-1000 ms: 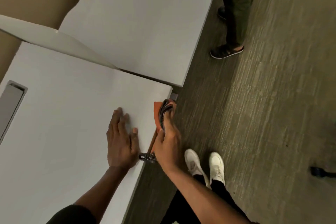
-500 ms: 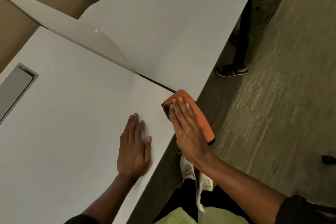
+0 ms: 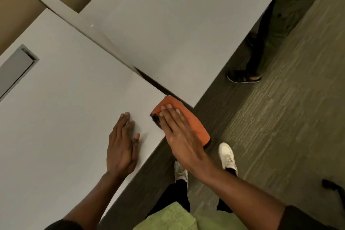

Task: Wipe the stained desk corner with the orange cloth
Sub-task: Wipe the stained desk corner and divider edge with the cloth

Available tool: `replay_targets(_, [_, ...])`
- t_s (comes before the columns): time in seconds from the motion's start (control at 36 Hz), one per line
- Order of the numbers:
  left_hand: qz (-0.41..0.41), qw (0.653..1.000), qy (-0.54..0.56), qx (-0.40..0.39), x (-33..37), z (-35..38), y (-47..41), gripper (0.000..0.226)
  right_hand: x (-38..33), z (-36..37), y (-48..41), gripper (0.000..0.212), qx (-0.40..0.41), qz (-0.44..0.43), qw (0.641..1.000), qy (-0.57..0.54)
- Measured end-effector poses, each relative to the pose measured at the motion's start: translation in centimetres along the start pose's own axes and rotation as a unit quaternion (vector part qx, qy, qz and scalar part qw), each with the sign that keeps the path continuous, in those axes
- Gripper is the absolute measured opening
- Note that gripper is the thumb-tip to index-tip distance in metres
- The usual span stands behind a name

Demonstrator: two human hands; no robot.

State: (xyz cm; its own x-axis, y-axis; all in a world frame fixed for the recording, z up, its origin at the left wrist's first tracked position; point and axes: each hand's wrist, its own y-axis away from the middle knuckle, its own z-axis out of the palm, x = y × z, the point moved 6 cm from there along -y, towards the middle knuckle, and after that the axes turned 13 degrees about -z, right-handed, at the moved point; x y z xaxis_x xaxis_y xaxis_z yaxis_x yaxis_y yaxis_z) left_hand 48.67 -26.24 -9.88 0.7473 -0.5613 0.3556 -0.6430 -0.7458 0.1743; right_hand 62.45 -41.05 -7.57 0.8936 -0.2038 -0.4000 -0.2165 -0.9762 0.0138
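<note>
As the wiping step gets under way, a person's right hand (image 3: pixel 179 136) lies flat, fingers straight, pressing the orange cloth (image 3: pixel 188 119) onto the near corner of the counter (image 3: pixel 65 108); the grip is a palm-down press rather than a clench, and part of the cloth hangs past the counter's edge over the floor (image 3: pixel 280 136). The left hand (image 3: pixel 122 145) rests open and empty on the counter just beside it, holding nothing. No stain can be made out on the surface around the cloth. The next move likely calls for steady downward pressure and short strokes that keep the cloth on the corner without sliding it off the edge. Counted: two hands, one cloth, two pale counters meeting at a dark seam, two white shoes (image 3: pixel 226 157) below, and one dark shoe (image 3: pixel 242 77) of a bystander.
</note>
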Motion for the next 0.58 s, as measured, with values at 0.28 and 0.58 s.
replay_targets(0.28, [-0.230,0.962,0.082,0.122,7.7,3.0,0.6,0.077,7.3,-0.3,4.9,0.083,0.175,0.153,0.892,-0.387])
replay_targets(0.58, [-0.300,0.936,-0.037,0.181,8.2,4.7,0.0,0.086,12.5,-1.3,3.2,0.068,0.099,0.160,0.822,-0.538])
